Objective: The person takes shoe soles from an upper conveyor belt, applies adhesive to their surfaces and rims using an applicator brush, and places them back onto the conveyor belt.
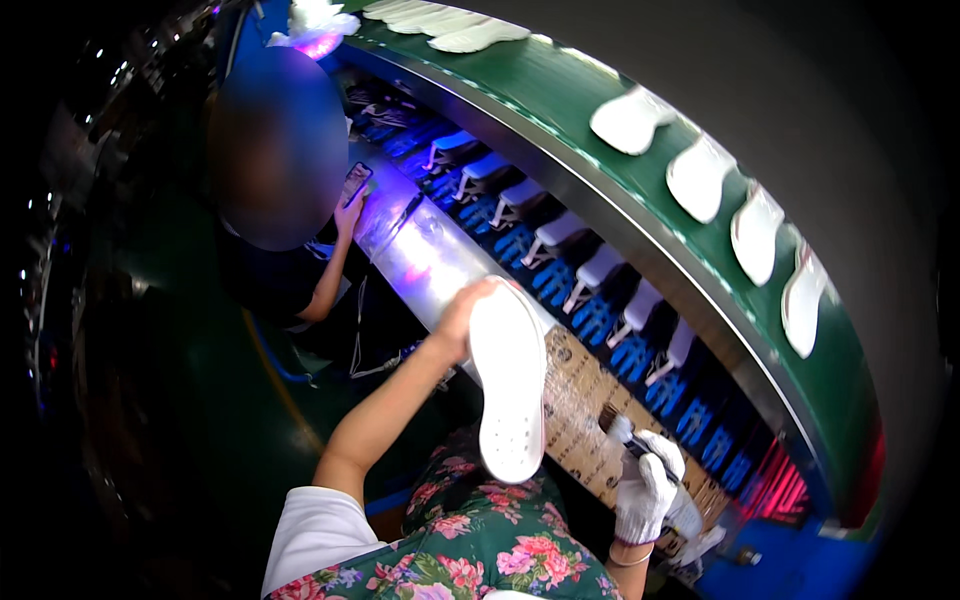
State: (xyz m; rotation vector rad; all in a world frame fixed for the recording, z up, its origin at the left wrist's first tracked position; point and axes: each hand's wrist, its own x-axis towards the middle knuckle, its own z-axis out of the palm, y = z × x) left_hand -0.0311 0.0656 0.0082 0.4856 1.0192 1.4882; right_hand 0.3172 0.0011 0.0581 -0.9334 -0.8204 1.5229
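Bare left hand [462,318] grips a white sole [510,392] upright; gloved right hand [648,490] clenches a brush [630,442].
The sole is pinched only at its top end, so brush pressure could twist it loose onto the cardboard [580,400].

A white rubber shoe sole [510,390] shows a thin red edge. The right hand [645,492] wears a white knitted glove. The floral cloth apron [480,545] bears pink flowers on green, and the curved conveyor belt [620,190] looks dark green.

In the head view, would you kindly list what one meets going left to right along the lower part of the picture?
White sleeve → left hand → white shoe sole → cardboard sheet → brush → gloved right hand.
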